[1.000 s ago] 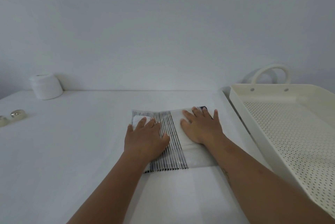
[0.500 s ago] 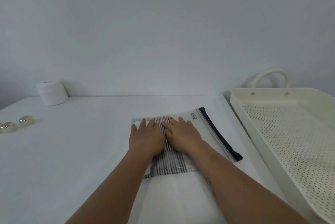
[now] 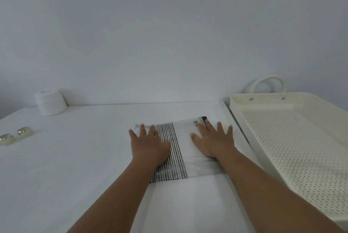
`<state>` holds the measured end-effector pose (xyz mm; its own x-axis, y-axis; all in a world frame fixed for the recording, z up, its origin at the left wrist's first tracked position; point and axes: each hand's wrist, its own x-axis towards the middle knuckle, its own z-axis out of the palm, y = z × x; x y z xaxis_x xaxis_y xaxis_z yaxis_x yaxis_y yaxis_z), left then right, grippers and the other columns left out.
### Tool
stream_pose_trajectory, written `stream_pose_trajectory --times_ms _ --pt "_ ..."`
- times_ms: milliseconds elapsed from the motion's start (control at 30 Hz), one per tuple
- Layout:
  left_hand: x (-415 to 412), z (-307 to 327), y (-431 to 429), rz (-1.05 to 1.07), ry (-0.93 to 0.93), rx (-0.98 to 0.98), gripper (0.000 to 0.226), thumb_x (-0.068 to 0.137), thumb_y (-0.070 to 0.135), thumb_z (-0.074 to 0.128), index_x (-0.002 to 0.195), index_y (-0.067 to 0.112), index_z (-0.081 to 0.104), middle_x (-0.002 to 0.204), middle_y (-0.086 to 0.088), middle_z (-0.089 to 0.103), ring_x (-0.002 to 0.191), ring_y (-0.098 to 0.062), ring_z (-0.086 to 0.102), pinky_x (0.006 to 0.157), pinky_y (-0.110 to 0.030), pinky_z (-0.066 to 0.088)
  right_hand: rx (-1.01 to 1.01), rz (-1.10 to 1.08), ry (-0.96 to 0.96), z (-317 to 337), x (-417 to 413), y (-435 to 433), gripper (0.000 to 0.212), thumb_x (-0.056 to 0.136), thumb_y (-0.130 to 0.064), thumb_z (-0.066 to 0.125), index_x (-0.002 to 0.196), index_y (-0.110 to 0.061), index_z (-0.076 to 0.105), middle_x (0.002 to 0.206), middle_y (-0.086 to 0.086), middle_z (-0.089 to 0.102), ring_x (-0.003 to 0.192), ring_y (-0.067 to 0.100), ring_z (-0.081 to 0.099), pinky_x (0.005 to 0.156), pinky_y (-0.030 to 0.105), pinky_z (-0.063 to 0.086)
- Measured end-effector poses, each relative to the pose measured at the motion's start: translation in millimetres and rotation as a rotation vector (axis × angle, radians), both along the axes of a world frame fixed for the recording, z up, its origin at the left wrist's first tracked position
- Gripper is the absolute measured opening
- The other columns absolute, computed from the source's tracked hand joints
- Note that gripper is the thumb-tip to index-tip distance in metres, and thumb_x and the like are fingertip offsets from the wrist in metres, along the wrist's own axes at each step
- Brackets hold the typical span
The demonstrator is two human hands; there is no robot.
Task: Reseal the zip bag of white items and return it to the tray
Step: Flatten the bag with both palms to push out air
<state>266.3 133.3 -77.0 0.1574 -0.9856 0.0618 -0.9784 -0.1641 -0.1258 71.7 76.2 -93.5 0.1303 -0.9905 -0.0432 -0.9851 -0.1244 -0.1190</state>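
Since half a second ago, the right hand (image 3: 213,141) is sliding rightward across the zip bag (image 3: 185,144), away from the left hand (image 3: 148,143), so the two palms that were lying side by side over the striped band are now sitting apart, with the black-and-white stripes showing between them. Most of the dark zip strip that was lying bare along the bag's right edge is now going under the right hand's fingers, leaving only a short dark end showing at the upper right corner of the bag.

Both hands are lying open and flat, fingers spread, pressing down on the bag and gripping nothing. The bag is resting flat on the white table (image 3: 75,166) at the centre of the frame, directly beneath both palms, its zip edge running from upper centre toward lower right, roughly parallel to the near wall of the tray (image 3: 263,149).

That tray is sitting at the right of the frame, just beside the bag's zip edge, with the right hand nearer to it. Whether the seal is fully closed cannot be told. The bag is not yet in the tray; carrying it across looks like a short move rightward.
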Motion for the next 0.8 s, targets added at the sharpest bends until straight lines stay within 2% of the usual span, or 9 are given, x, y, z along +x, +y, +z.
stream_pose_trajectory --times_ms 133,233,300,367,467,667,800 --pt "-0.7 19.0 13.5 -0.06 -0.156 -0.176 0.049 0.096 0.032 0.028 0.132 0.007 0.051 0.144 -0.01 0.049 0.135 -0.03 0.038 0.112 -0.053 0.023 -0.026 -0.044 0.101 19.2 -19.7 9.3 0.064 0.095 -0.057 0.016 0.152 -0.029 0.009 0.164 0.001 0.0 0.149 0.034 -0.005 0.115 0.062 -0.007" --pt "-6.0 18.6 22.8 -0.129 0.044 -0.246 0.038 0.094 0.028 0.032 0.117 0.01 0.056 0.127 -0.005 0.061 0.117 -0.024 0.053 0.102 -0.044 0.037 -0.143 0.109 0.051 35.4 -8.0 18.1 0.058 0.1 -0.039 0.027 0.152 -0.022 0.009 0.164 0.004 0.001 0.149 0.032 -0.001 0.119 0.056 0.005" --pt "-16.1 7.4 31.2 -0.146 0.181 -0.195 0.044 0.095 0.03 0.029 0.132 0.012 0.046 0.145 -0.005 0.047 0.134 -0.025 0.04 0.109 -0.048 0.029 -0.082 0.217 -0.129 36.6 13.6 33.7 0.056 0.101 -0.034 0.028 0.152 -0.021 0.012 0.163 0.004 0.005 0.149 0.032 0.003 0.12 0.053 0.011" --pt "-25.9 -7.1 39.4 -0.162 0.206 -0.12 0.052 0.096 0.032 0.024 0.146 0.016 0.029 0.159 -0.002 0.024 0.147 -0.026 0.014 0.116 -0.054 0.013 -0.018 0.278 -0.249 24.2 33.5 54.3 0.054 0.101 -0.034 0.029 0.152 -0.025 0.015 0.163 0.004 0.01 0.149 0.032 0.007 0.12 0.053 0.011" --pt "-26.0 -24.5 44.4 -0.144 0.176 -0.076 0.058 0.097 0.038 0.012 0.152 0.019 0.012 0.163 0.002 0.004 0.148 -0.022 -0.009 0.116 -0.054 -0.004 -0.075 0.318 -0.176 -0.3 41.7 72.8 0.05 0.1 -0.037 0.023 0.15 -0.031 0.021 0.162 0.003 0.015 0.149 0.028 0.01 0.12 0.052 0.007" --pt "-22.3 -26.2 45.1 -0.14 0.186 -0.061 0.063 0.094 0.039 0.012 0.151 0.016 0.014 0.163 0.004 0.006 0.148 -0.015 -0.009 0.115 -0.049 -0.009 -0.062 0.2 -0.048 -9.8 14.7 69.5 0.068 0.089 -0.067 0.01 0.151 -0.038 0.007 0.164 0.001 0.0 0.15 0.023 -0.002 0.119 0.052 -0.005" --pt "-21.3 -27.4 48.3 -0.117 0.19 -0.068 0.068 0.089 0.041 0.01 0.152 0.015 0.011 0.163 0.004 0.004 0.148 -0.017 -0.01 0.115 -0.052 -0.01 -0.064 0.073 -0.053 -9.4 -2.0 67.3 0.079 0.083 -0.074 0.007 0.152 -0.034 0.004 0.164 0.002 -0.001 0.15 0.02 -0.005 0.118 0.053 -0.008"
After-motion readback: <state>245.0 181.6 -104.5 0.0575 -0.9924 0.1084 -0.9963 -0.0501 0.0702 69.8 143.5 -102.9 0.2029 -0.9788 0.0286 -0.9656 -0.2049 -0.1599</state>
